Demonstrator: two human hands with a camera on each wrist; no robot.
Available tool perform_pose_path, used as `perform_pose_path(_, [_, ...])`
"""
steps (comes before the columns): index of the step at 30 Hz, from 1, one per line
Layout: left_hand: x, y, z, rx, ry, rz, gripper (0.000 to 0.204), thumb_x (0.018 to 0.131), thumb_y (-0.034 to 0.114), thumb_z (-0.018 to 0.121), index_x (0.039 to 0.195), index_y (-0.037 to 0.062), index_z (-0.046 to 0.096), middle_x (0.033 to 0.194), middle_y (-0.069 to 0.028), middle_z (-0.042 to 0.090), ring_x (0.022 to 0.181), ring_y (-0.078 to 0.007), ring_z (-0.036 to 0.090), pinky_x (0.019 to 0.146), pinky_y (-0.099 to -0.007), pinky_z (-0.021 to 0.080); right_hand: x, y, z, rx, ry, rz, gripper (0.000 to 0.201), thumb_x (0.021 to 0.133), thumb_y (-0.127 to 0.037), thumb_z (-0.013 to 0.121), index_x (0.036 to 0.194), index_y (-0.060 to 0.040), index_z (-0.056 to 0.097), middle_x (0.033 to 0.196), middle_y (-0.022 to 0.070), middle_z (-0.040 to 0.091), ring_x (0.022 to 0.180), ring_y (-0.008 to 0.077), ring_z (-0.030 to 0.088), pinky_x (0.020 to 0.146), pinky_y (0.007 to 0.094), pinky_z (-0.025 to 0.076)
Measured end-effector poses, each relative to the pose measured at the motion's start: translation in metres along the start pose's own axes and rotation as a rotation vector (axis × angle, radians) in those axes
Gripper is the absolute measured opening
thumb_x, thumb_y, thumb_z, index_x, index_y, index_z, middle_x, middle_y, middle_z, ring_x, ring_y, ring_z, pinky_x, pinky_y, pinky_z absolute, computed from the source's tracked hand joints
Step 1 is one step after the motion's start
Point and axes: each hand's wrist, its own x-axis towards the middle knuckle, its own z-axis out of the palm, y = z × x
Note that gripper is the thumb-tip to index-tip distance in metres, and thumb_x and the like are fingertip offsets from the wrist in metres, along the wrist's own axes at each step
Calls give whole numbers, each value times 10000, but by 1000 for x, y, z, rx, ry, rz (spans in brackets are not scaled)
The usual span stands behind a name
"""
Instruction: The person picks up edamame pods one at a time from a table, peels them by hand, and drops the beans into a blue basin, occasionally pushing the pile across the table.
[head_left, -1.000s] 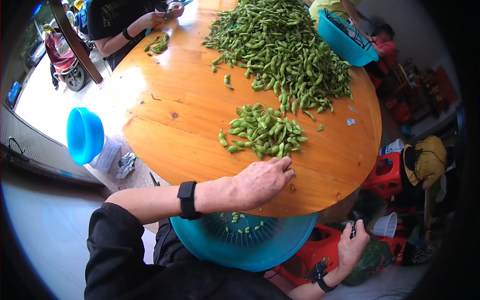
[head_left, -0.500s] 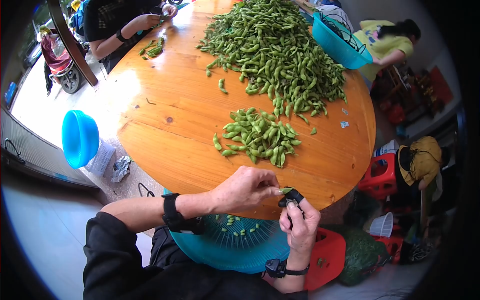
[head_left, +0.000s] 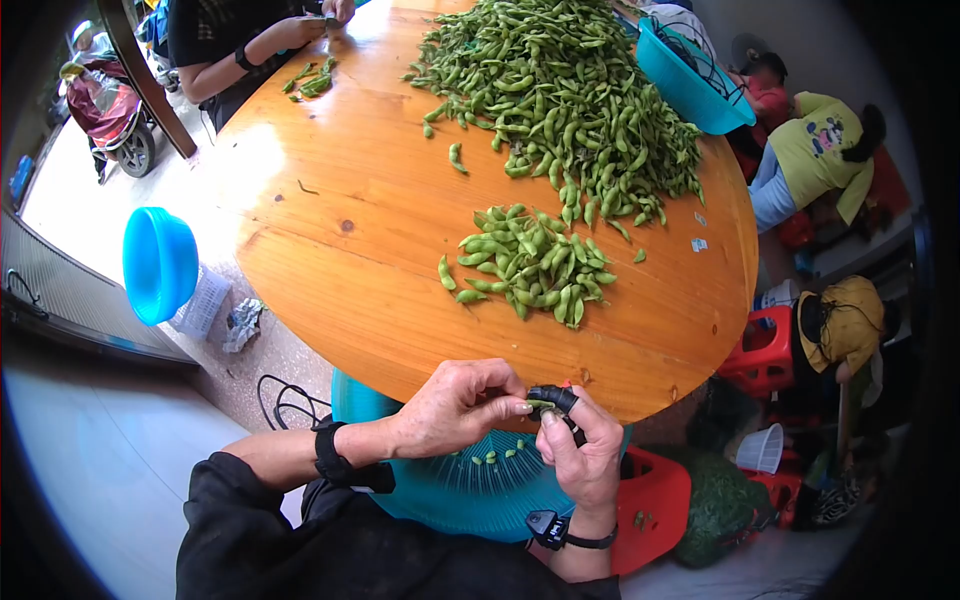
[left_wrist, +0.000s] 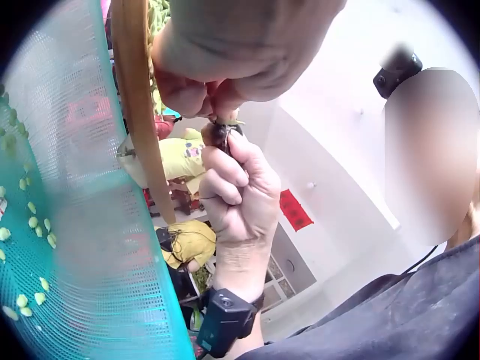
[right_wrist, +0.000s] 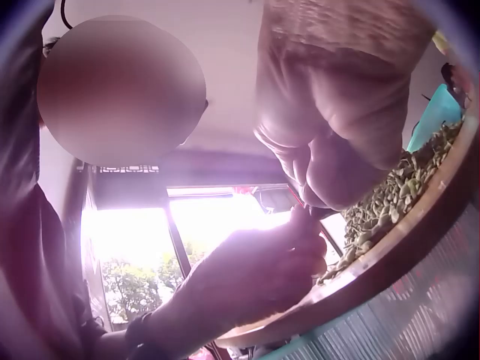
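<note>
A green soybean pod (head_left: 541,403) is held between my two hands, just over the table's front edge. My left hand (head_left: 458,405) pinches its left end between thumb and fingertips. My right hand (head_left: 588,455) grips the other end, its thumb pressing against a black covering (head_left: 553,396) around the index finger. In the left wrist view the fingertips of both hands meet at this dark piece. Below them lies a teal basin (head_left: 430,497) with several shelled beans (left_wrist: 34,223) on its ribbed bottom. A small pile of pods (head_left: 540,262) sits on the table ahead.
The round wooden table (head_left: 390,290) bears a large heap of pods (head_left: 560,100). A blue-green basket with cables (head_left: 695,80) stands beside the heap. Across the table another person's hands (head_left: 310,28) work near some pods. A red stool (head_left: 650,505) stands at my right.
My left hand has come back from the small pile with a pod. My right hand has swung in from the right to meet it, and both now hold the pod above the basin.
</note>
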Motion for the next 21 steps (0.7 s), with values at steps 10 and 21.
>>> perform_pose_path(10, [-5,6,-1,-801,-156,-469,193,987,211,620,895,41,610,663,-4,567,565,-62,495,469,-222,351,-3,8,-6,223,-67,72,171,872,1,622,1024,45,685,779,40,579,572,102,555,490,238,417])
perform_pose_path(21, [-42,7,-7,979,-360,430,182,805,124,653,827,30,499,808,-111,485,664,-258,594,496,-384,493,-18,-4,-21,-535,-112,-234,268,737,60,626,985,1,710,774,122,604,667,234,635,574,315,489])
